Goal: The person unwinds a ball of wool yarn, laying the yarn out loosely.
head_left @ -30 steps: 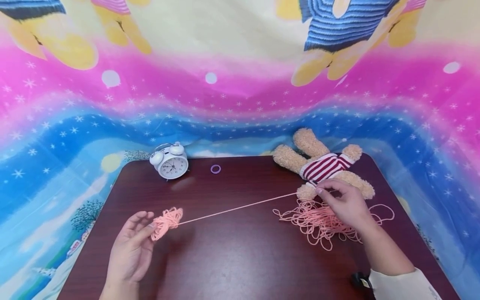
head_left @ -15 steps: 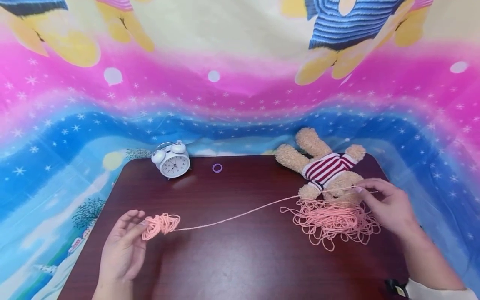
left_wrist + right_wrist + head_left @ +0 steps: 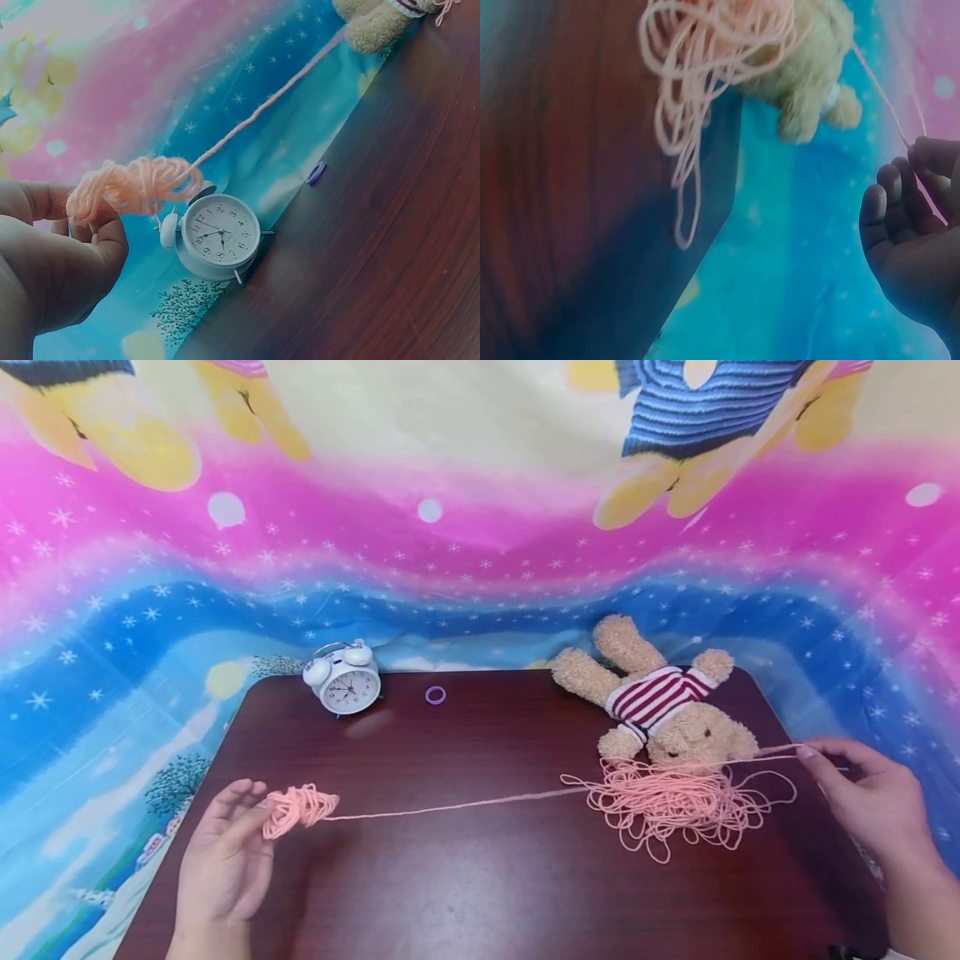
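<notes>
My left hand (image 3: 228,860) pinches a small bundle of pink yarn (image 3: 298,810) between thumb and fingers, above the table's left side. A single yarn strand (image 3: 457,806) stretches from the bundle across to the right. Out past the table's right side, my right hand (image 3: 873,793) pinches yarn between thumb and index finger; in the right wrist view the other fingers (image 3: 892,195) are loosely bent. Between the hands, a loose heap of pink yarn (image 3: 675,810) lies on the table, against the head of a teddy bear (image 3: 701,731) in a striped shirt.
A white alarm clock (image 3: 349,685) stands at the back left of the dark wooden table (image 3: 450,893). Beside it lies a purple ring (image 3: 435,695). A patterned cloth (image 3: 480,560) hangs around the table's back and sides.
My right hand has moved right from over the bear and yarn heap, drawing yarn along. My left hand, still holding the bundle, has shifted left. The bear's face is now uncovered.
</notes>
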Demonstrator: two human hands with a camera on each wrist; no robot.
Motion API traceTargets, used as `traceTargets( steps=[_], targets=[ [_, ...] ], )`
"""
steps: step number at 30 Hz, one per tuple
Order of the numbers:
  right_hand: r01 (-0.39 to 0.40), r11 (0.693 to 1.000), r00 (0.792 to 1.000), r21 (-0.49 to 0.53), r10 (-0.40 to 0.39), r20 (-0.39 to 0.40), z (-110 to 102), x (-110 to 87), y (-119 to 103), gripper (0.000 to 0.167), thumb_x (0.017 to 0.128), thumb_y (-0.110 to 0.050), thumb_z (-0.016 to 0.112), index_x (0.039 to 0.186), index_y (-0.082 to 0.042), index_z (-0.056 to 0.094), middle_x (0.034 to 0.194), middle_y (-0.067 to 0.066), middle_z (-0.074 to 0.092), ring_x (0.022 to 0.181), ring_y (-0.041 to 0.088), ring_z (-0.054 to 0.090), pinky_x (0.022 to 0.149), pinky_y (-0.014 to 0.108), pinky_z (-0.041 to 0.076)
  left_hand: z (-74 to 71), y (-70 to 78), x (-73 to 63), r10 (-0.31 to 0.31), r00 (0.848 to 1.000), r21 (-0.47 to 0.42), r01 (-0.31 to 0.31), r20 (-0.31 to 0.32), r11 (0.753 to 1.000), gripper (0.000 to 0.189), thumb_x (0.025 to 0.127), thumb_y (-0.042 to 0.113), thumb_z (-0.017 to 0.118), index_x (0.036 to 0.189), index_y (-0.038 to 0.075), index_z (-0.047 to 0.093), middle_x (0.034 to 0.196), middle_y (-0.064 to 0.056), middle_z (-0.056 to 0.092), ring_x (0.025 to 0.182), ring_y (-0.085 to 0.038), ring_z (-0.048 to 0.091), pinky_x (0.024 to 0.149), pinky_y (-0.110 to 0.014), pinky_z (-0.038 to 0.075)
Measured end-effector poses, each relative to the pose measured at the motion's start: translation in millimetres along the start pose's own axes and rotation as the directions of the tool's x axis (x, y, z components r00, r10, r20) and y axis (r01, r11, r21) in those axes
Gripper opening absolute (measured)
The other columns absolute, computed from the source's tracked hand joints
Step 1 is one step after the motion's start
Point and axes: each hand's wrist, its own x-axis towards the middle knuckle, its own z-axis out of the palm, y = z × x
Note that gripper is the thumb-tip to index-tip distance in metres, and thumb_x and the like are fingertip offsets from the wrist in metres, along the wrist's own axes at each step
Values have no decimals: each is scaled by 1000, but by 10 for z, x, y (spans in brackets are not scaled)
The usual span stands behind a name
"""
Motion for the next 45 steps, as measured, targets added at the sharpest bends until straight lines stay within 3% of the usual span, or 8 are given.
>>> traceTargets(
  steps=[10,13,18,20,24,32,37,45],
  targets=[
    [-204,963,977,-177,211,21,-96,-37,345,53,103,-48,60,124,1,69,73,-27,58,64,-12,43,52,22,42,-32,59,7,10,1000,-54,-10,2,998,37,98,-24,40,114,-2,65,105,-11,68,97,-20,67,77,-24,56],
    [-166,972,983,-168,178,55,-43,-66,415,52,101,-49,64,120,-2,70,81,-18,68,77,0,55,59,23,39,-26,58,6,8,1000,-44,-9,-10,999,36,98,-24,41,115,-2,65,105,-11,68,96,-20,67,77,-24,57],
    [40,986,982,-161,-9,189,155,-121,421,38,100,-41,68,116,-6,73,121,33,67,85,16,59,64,26,38,-13,40,2,12,1000,-50,-12,-2,999,35,97,-25,43,114,-2,64,105,-11,68,96,-20,67,78,-24,57],
    [117,981,967,-155,-77,243,229,-147,374,32,100,-37,69,115,-8,74,118,33,68,85,19,64,67,34,45,-11,31,0,16,1000,-57,-15,14,998,35,96,-25,44,113,-2,65,105,-11,68,97,-20,67,79,-24,56],
    [220,967,937,-127,-173,302,349,-173,262,21,99,-30,71,110,-12,76,118,27,71,101,48,66,75,46,49,-5,20,-4,11,1000,-57,-10,22,998,35,95,-25,46,113,-2,64,105,-11,68,97,-20,67,80,-25,57],
    [340,936,896,-89,-294,333,466,-189,61,16,93,-25,79,109,-23,78,111,7,75,82,3,65,66,24,49,33,-2,-3,-9,999,-30,10,32,1000,38,97,-25,41,115,-1,64,107,-10,66,98,-18,65,78,-23,56],
    [373,927,883,-30,-345,318,490,-213,-118,22,92,-19,81,113,-19,77,111,10,74,69,2,62,60,24,49,68,-26,4,-14,999,-29,15,41,999,36,97,-24,43,115,0,65,106,-10,67,98,-18,65,79,-23,56],
    [413,911,874,21,-402,273,660,-258,-438,24,89,-13,83,112,-18,77,111,7,74,85,2,63,67,22,53,110,-61,0,-31,998,3,31,48,1000,36,98,-23,43,116,1,64,107,-8,66,98,-16,64,79,-22,56]
  ],
)
